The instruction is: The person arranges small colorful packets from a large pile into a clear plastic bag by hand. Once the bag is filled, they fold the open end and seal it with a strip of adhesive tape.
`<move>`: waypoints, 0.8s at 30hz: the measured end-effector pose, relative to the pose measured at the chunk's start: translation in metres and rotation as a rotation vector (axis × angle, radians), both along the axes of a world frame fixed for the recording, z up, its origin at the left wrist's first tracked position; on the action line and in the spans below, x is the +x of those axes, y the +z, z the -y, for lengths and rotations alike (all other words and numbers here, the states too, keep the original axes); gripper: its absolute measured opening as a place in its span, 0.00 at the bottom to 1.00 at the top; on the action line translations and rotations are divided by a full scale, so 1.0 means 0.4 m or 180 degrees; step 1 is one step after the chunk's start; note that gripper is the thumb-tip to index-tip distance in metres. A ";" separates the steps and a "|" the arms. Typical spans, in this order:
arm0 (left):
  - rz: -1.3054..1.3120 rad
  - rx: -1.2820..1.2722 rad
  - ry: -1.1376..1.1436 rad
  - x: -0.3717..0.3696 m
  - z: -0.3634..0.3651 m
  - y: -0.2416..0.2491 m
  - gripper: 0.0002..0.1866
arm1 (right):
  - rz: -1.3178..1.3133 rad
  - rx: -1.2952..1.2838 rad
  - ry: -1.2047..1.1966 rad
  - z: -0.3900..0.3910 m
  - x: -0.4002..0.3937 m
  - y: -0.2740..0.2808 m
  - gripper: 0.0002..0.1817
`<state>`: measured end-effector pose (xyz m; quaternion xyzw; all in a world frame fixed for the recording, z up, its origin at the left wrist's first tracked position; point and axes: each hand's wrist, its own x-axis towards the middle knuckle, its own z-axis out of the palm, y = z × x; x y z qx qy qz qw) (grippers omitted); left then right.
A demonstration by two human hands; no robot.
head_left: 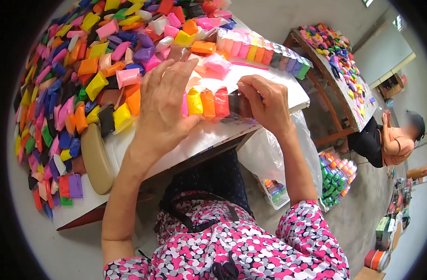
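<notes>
Between my hands, on the white table (171, 154), lies a row of small packets in clear film, with a yellow packet (194, 102), an orange packet (208, 103), a red packet (221, 101) and dark ones. My left hand (166, 102) is spread at the left end of the row, thumb along its near edge. At the right end my right hand (264, 100) has its fingers curled and pressed together at the clear film beside the dark packets. Behind them stands a longer wrapped row of coloured packets (255, 50). A pink packet (218, 64) lies just beyond the row.
Loose coloured packets (96, 84) are heaped on the left. A beige oblong block (97, 158) lies at the near edge. Below right are a plastic bag (264, 149) and a white basket (275, 195). A person (395, 140) sits by another table (332, 84).
</notes>
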<state>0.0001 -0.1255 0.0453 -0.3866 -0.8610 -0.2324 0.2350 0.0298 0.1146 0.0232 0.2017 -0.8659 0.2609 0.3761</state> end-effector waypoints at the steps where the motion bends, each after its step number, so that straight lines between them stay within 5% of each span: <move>1: 0.0022 -0.0044 -0.0066 -0.011 0.006 0.008 0.44 | 0.0010 -0.0028 0.0032 0.000 -0.002 -0.001 0.04; 9: -0.1011 -0.0121 0.0088 -0.001 -0.022 -0.009 0.32 | 0.0190 -0.0083 -0.0070 0.002 -0.007 0.004 0.05; 12: -0.1408 -0.0766 -0.0747 0.014 -0.023 -0.034 0.27 | 0.0287 -0.0160 -0.0072 0.007 -0.007 0.005 0.05; 19: -0.1021 -0.0471 -0.2286 -0.022 -0.116 -0.007 0.25 | 0.0344 -0.0182 0.0121 -0.023 -0.028 -0.003 0.04; 24: -0.0628 -0.1272 -0.2967 -0.037 -0.151 0.011 0.32 | 0.1468 0.0023 0.0549 -0.056 -0.039 0.090 0.08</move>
